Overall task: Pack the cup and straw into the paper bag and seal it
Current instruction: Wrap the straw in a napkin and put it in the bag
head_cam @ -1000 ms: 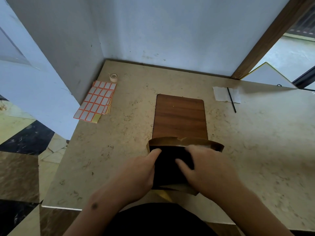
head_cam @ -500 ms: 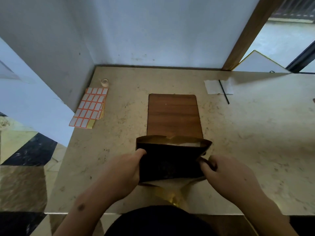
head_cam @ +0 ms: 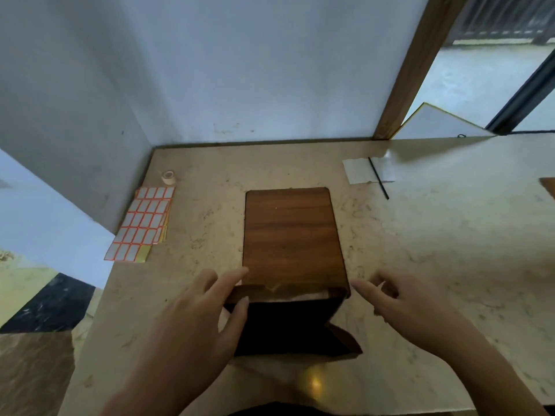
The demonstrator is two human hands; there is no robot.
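A brown paper bag point(head_cam: 288, 322) stands upright at the near edge of the counter, its mouth open toward me and its inside dark, with something white just visible near the top rim. My left hand point(head_cam: 204, 319) rests its straight fingers against the bag's left side and top corner. My right hand point(head_cam: 405, 304) hovers just right of the bag with loose fingers, holding nothing. A thin black straw point(head_cam: 379, 179) lies across a white paper slip at the back right. I cannot see the cup.
A wooden board point(head_cam: 289, 232) lies flat behind the bag. Sheets of orange-bordered labels point(head_cam: 142, 225) and a small tape roll point(head_cam: 168, 177) sit at the back left by the wall. The white slip point(head_cam: 360, 171) is at back right. Walls close the back and left.
Both hands have let go of the bag's rim. The left now lies flat against its side and the right has drawn off to the right. The bag stands taller.
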